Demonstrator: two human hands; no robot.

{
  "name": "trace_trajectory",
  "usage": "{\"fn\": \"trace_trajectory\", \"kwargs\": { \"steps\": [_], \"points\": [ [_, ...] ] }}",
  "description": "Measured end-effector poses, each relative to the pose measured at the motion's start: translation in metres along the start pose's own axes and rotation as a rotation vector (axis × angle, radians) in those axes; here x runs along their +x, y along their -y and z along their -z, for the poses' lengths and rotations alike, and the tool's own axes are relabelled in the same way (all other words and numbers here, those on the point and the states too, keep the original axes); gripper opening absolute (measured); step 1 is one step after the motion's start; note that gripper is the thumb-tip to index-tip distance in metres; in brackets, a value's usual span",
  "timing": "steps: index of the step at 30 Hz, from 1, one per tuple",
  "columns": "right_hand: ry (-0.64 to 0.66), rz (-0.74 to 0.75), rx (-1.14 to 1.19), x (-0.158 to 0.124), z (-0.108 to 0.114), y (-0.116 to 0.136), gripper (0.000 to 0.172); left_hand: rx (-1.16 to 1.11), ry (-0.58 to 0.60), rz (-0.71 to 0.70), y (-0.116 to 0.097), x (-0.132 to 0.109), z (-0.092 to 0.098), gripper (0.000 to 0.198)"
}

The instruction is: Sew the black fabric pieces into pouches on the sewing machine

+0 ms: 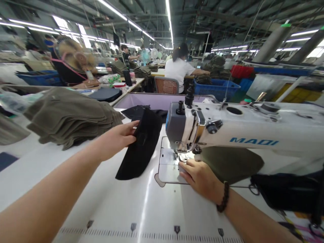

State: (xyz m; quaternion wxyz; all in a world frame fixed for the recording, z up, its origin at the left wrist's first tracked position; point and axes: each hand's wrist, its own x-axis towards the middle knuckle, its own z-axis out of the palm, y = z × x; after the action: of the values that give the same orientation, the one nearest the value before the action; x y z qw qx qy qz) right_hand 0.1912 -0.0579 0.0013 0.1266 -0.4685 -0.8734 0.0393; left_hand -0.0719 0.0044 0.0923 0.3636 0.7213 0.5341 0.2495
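Note:
My left hand [118, 140] grips the upper edge of a black fabric piece [140, 148] and holds it lifted over the white table, left of the needle plate. My right hand [199, 177], a bead bracelet on its wrist, rests on the sewing machine bed with its fingers pressed on the edge of an olive fabric piece [230, 162] just under the presser foot [181, 155]. The white sewing machine [243, 131] stands across the right half of the view.
A stack of olive fabric pieces [68, 116] lies on the table at left. More black pieces [138, 111] lie behind the lifted one. A dark cloth [288, 192] hangs at right. A person in white [178, 69] sits ahead beside a blue crate [216, 89].

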Motion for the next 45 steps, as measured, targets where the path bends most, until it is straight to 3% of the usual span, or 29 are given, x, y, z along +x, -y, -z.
{"fn": "trace_trajectory", "kwargs": {
  "steps": [2, 3, 5, 7, 9, 12, 16, 19, 24, 33, 45],
  "points": [
    [0.002, 0.003, -0.011, 0.0, 0.0, 0.0, 0.015, -0.343, 0.032, 0.088, 0.005, -0.005, -0.001, 0.066],
    [0.001, 0.005, -0.018, 0.0, 0.001, 0.0, 0.014, -0.376, 0.03, 0.137, 0.01, -0.008, -0.005, 0.066],
    [-0.003, 0.006, -0.031, 0.001, 0.001, 0.001, 0.013, -0.141, -0.028, 0.15, 0.021, -0.015, -0.017, 0.063],
    [-0.006, 0.006, -0.034, 0.001, 0.001, 0.001, 0.012, 0.278, -0.064, -0.004, 0.029, -0.024, -0.032, 0.049],
    [-0.006, 0.004, -0.035, 0.001, 0.002, 0.002, 0.012, 0.595, 0.026, -0.259, 0.03, -0.034, -0.05, 0.035],
    [-0.035, 0.023, -0.002, -0.002, 0.003, 0.002, 0.013, 0.748, 0.256, -0.547, 0.019, -0.042, -0.08, 0.027],
    [-0.076, 0.139, 0.072, -0.006, 0.003, 0.001, 0.015, 0.836, 0.269, -0.628, 0.005, -0.032, -0.102, 0.024],
    [-0.06, 0.198, 0.06, -0.006, 0.002, 0.001, 0.013, 0.851, 0.271, -0.627, 0.006, -0.016, -0.104, 0.023],
    [-0.065, 0.171, 0.006, -0.002, -0.001, 0.003, 0.012, 0.795, 0.225, -0.636, 0.021, -0.001, -0.105, 0.023],
    [-0.056, 0.115, 0.009, -0.001, -0.002, 0.004, 0.017, 0.698, 0.235, -0.712, 0.031, 0.009, -0.102, 0.027],
    [-0.061, 0.106, 0.001, -0.001, -0.005, 0.004, 0.021, 0.672, 0.235, -0.705, 0.033, 0.013, -0.101, 0.027]
  ]
}}
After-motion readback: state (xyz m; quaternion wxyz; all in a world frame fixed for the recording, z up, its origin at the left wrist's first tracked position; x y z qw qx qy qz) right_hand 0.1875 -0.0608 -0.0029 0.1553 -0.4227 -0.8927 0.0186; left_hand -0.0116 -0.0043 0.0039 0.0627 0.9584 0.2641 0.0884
